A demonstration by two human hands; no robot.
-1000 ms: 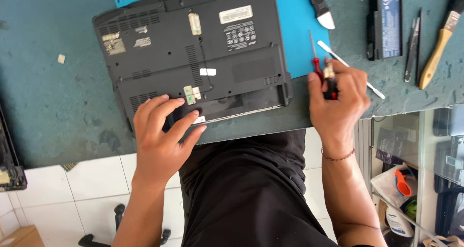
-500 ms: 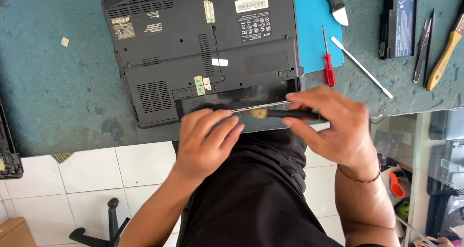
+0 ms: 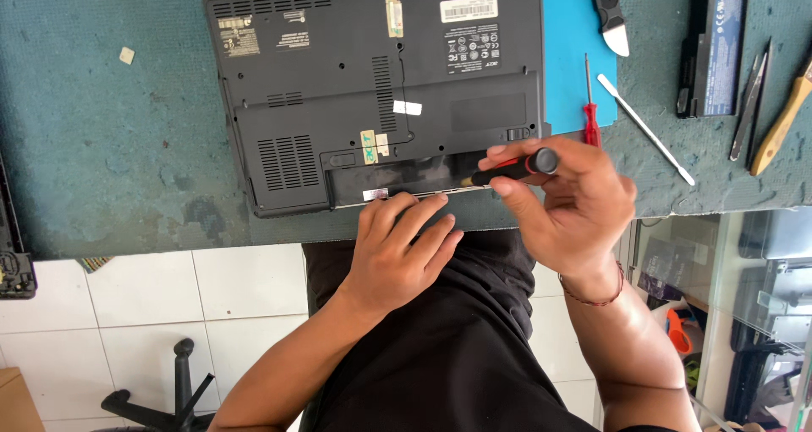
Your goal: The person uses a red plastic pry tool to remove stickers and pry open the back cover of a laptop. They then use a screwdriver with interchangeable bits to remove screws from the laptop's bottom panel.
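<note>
Two hands work at the near edge of the upturned black laptop (image 3: pixel 381 94). The right hand (image 3: pixel 567 204) is clamped around a black-and-red screwdriver (image 3: pixel 512 168), its fingers curled on the handle and the tip pointed left into the open battery bay along the laptop's front edge. A second ago that hand was out on the mat beside the small red screwdriver (image 3: pixel 590 111); since then it has come across with the bigger tool, and the laptop has been drawn closer to the bench edge. The left hand (image 3: pixel 397 246) has shifted too: it lay on the laptop's base before, and now its fingers rest flat, holding nothing, against the front rim just below the bay, steadying the machine. To me that reads as picking-up being over and work inside the bay starting. Further out on the teal bench (image 3: pixel 110 144) lie a white-tipped spudger (image 3: pixel 647 129), a scraper (image 3: pixel 611 18), the removed battery (image 3: pixel 715 47), tweezers (image 3: pixel 751 111) and a wooden-handled brush (image 3: pixel 782 119).
</note>
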